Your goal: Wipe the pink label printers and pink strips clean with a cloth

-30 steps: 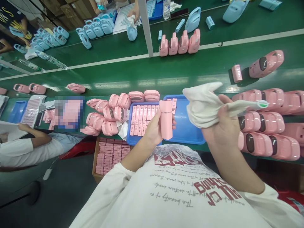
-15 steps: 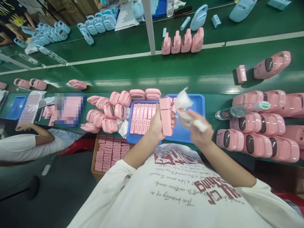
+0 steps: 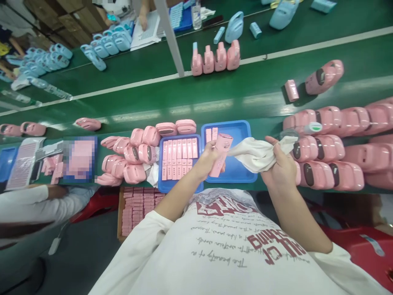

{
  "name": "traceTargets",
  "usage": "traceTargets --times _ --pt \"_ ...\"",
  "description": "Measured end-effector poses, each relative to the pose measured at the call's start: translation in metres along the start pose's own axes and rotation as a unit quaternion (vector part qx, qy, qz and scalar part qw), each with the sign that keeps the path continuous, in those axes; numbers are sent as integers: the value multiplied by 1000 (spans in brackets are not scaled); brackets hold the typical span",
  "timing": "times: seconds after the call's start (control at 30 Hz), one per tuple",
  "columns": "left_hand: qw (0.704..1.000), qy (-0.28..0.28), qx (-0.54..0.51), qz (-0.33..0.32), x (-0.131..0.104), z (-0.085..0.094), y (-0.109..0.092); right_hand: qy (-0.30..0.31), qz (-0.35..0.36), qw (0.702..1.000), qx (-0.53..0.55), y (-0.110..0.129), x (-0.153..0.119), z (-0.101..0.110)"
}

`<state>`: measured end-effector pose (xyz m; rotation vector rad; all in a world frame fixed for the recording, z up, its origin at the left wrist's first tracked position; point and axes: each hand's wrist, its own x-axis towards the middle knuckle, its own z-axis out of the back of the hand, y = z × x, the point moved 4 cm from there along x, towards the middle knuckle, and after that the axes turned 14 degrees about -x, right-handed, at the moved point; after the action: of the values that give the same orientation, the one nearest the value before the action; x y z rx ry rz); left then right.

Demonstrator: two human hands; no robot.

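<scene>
My left hand (image 3: 209, 160) is closed round a pink rectangular piece (image 3: 220, 157) with a shiny end and small marks on its side. A white cloth (image 3: 256, 153) hangs from my right hand (image 3: 281, 166), pinched by thumb and fingers, and its loose end reaches toward the pink piece. Whether cloth and piece touch, I cannot tell. Beneath both hands lies a blue tray (image 3: 236, 128) with a couple of small pink pieces (image 3: 211, 133) at its left. To its left, another blue tray (image 3: 164, 186) carries rows of similar pink pieces (image 3: 180, 148).
Pink handled housings (image 3: 135, 174) cluster left of the trays, and more housings (image 3: 317, 174) fill the right side. A carton (image 3: 120, 217) of pink pieces stands below the table edge. A metal post (image 3: 172, 39) rises at the back. A co-worker's sleeve (image 3: 24, 200) is at far left.
My right hand has moved right, drawing the cloth out long. The pink piece has been tilted in my left hand, with its shiny end now showing. The view has shifted somewhat.
</scene>
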<state>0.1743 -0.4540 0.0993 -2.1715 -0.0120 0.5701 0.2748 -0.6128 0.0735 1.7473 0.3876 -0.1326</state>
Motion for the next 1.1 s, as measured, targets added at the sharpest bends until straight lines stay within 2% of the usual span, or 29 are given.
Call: traceTargets --times 0.03,0.07,0.1,0.13,0.2,0.23,0.33,0.4,0.47,0.57,0.7,0.87,1.0,1.1 --pt "995 3 101 -5 8 -2 3 -22 -6 1000 5 -2 0 14" --pt "976 16 219 -15 17 -8 7 -52 -9 999 10 -4 0 31" --pt "936 42 349 -27 28 -16 12 -86 -9 996 15 -6 0 49" --pt "878 72 472 -37 40 -27 19 -118 -9 993 19 -9 -2 67" --pt "744 129 654 -41 67 -55 41 -175 -6 984 29 -15 -7 104" --pt "707 148 691 -31 81 -70 55 -202 -4 979 33 -18 -11 122" --pt "669 200 716 -3 120 -113 103 -269 -3 963 30 -27 -25 161" --pt "645 221 731 26 142 -132 133 -290 -8 957 22 -30 -35 175" --pt "626 227 744 57 159 -141 157 -302 -23 953 16 -32 -43 183" --pt "606 224 757 97 175 -142 175 -334 -62 940 19 -35 -53 189" --pt "584 211 769 148 185 -138 185 -346 -109 932 23 -41 -56 199" --pt "574 195 773 188 188 -135 195 -347 -113 931 20 -46 -50 209" --pt "593 186 762 181 185 -136 188 -324 -112 939 34 -39 -43 199" --pt "631 177 740 148 178 -128 159 -312 -130 938 79 -26 -37 187"
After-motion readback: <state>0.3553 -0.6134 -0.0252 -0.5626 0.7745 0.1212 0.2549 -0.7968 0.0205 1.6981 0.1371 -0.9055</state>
